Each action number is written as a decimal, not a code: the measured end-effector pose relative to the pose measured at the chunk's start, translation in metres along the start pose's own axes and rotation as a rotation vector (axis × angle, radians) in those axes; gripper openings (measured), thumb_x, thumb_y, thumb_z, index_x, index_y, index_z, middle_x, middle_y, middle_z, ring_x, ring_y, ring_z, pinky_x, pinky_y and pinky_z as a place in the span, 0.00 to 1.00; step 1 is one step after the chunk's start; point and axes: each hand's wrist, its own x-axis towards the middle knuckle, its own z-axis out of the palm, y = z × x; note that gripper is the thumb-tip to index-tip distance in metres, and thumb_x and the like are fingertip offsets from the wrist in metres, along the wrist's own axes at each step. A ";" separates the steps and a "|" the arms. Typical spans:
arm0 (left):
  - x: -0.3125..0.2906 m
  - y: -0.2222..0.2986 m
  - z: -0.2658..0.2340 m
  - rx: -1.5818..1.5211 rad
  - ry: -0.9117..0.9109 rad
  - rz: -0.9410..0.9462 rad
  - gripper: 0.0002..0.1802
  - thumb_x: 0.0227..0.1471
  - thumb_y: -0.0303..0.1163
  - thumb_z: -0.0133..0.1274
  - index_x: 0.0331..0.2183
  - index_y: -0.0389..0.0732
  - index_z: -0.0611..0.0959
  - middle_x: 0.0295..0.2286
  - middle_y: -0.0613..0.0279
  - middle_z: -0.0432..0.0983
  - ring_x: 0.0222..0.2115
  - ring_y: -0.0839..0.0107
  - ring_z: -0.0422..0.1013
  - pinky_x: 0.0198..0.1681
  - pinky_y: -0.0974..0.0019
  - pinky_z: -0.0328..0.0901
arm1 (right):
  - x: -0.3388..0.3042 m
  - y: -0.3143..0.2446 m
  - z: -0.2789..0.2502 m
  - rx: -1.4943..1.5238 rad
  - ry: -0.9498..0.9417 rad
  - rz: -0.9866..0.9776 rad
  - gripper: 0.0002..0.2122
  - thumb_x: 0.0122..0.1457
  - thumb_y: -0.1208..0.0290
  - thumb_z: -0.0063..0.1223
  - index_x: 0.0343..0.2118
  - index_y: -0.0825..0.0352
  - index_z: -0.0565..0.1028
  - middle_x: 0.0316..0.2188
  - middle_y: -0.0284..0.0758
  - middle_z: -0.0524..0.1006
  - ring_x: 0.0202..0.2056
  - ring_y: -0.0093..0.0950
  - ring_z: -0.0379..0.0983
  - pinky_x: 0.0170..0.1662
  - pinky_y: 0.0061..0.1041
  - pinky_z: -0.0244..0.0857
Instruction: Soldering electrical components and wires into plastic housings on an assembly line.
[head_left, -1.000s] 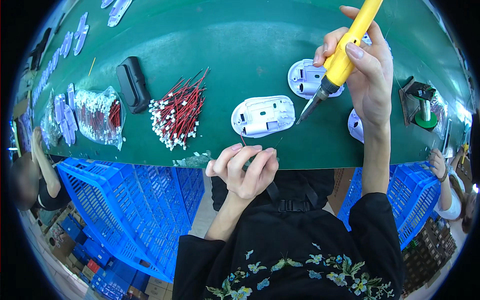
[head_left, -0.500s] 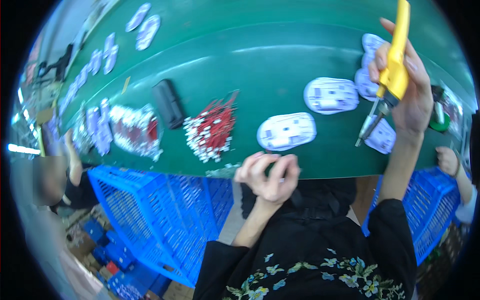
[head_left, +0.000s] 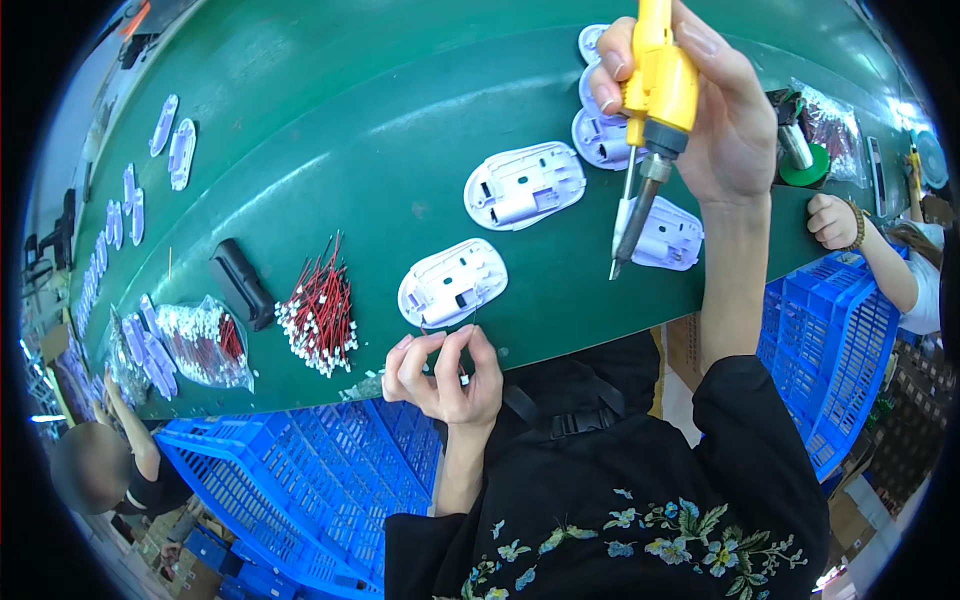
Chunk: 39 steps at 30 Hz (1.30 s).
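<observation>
My right hand is wrapped round a yellow soldering gun, its metal tip slanting down over the table near a pale lilac plastic shell. Lower and to the left, my left hand is closed in a pinch at the table's front edge. Between its fingertips is a thin wire lead, of which only a bit of red shows. Just beyond those fingertips lies another oval shell with slots and raised parts. A third, similar shell rests behind it.
Left of my hand are a heap of red wires with white connectors, a black case and a bag of wires. Blue crates stand below the table edge. A green-based solder reel and a co-worker's hand are at right.
The whole view has shifted, so the table's things appear further left. Both hands keep about the same places relative to the shells. The soldering gun stays in my right hand.
</observation>
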 end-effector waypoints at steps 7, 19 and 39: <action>0.003 0.000 -0.002 -0.014 -0.027 -0.003 0.09 0.39 0.24 0.67 0.28 0.44 0.86 0.35 0.63 0.73 0.46 0.55 0.68 0.51 0.52 0.63 | 0.000 0.006 -0.004 -0.032 0.009 0.017 0.28 0.65 0.64 0.49 0.64 0.74 0.60 0.33 0.48 0.75 0.34 0.43 0.78 0.35 0.32 0.76; 0.051 -0.007 -0.034 -0.038 -0.253 0.018 0.13 0.39 0.24 0.68 0.33 0.45 0.90 0.40 0.63 0.77 0.46 0.58 0.71 0.52 0.56 0.59 | -0.001 -0.001 0.013 -0.031 0.068 0.040 0.29 0.64 0.65 0.51 0.63 0.75 0.59 0.33 0.47 0.75 0.34 0.42 0.78 0.37 0.35 0.75; 0.085 -0.015 -0.044 0.062 -0.543 0.213 0.20 0.44 0.25 0.66 0.44 0.45 0.86 0.41 0.57 0.75 0.42 0.58 0.71 0.42 0.55 0.64 | -0.013 -0.005 0.017 -0.259 0.101 0.108 0.38 0.63 0.58 0.50 0.68 0.78 0.52 0.30 0.35 0.70 0.31 0.26 0.72 0.36 0.21 0.68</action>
